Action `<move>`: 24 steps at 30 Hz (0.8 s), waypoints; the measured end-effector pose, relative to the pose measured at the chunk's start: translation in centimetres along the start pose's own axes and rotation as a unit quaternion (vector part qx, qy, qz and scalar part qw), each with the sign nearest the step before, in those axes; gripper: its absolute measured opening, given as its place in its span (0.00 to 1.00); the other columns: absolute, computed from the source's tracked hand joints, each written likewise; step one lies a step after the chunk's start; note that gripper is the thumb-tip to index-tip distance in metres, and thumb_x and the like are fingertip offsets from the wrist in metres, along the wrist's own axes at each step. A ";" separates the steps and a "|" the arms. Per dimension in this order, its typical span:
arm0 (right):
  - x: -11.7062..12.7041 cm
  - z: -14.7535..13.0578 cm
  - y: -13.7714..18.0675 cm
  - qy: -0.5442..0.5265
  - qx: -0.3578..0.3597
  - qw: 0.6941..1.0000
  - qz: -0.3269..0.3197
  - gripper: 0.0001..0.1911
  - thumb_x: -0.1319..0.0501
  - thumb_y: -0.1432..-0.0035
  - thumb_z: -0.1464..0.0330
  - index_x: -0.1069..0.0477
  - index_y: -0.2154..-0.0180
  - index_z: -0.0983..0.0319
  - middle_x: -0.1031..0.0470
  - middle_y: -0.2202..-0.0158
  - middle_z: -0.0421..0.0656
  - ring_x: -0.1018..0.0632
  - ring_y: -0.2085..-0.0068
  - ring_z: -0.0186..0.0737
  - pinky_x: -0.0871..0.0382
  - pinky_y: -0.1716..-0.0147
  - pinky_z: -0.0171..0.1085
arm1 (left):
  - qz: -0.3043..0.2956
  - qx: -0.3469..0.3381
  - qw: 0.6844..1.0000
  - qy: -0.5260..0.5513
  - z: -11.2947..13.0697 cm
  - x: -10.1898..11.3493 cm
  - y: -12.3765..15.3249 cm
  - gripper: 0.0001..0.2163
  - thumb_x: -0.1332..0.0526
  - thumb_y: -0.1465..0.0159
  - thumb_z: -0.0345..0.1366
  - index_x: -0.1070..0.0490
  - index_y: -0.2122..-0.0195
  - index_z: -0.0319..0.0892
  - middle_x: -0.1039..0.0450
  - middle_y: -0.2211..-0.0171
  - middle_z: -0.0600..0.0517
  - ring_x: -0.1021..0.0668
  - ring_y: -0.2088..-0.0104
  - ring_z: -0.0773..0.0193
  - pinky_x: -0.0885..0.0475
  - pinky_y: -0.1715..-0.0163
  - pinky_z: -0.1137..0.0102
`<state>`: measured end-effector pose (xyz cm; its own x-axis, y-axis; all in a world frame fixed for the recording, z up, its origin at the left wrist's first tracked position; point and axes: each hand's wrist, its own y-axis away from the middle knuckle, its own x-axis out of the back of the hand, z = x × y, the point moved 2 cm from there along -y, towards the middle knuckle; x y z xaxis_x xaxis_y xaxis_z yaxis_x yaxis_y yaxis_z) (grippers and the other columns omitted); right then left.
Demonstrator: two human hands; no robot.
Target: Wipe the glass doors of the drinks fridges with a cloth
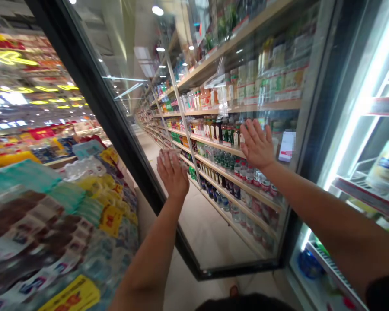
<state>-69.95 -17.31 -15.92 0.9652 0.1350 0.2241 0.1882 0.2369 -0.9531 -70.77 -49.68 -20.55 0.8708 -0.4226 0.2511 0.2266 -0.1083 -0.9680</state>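
left hand and right hand open at door: probably heavy, stiff, slick; best held by left frame.

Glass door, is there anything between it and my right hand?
Nothing visible: your right hand appears spread flat against the glass door. The white label sits to the hand's right, not between them.

The glass door is cut off by the top edge, and the palms of the left hand and right hand are hidden, facing away. Blur smears the stacked packs at left. The pale sticker is partly pixelated, and the farthest shelf goods are too small to tell apart.
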 end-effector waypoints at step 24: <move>0.0 -0.2 -0.1 0.012 -0.013 1.000 -0.018 0.33 0.54 0.28 0.61 0.61 0.27 0.55 0.51 0.26 0.45 0.49 0.27 0.50 0.59 0.29 0.58 | -0.042 -0.260 0.965 -0.007 6.3 -1.8 1.2 0.27 0.43 0.29 0.40 0.45 0.30 0.43 0.40 0.32 0.46 0.52 0.28 0.52 0.56 0.28 0.57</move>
<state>-69.91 -17.57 -15.89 0.9617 0.1028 0.2541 0.2279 0.2153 -0.9496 -69.32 -43.43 -22.10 0.8654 -0.3815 0.3249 0.0498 -0.5796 -0.8133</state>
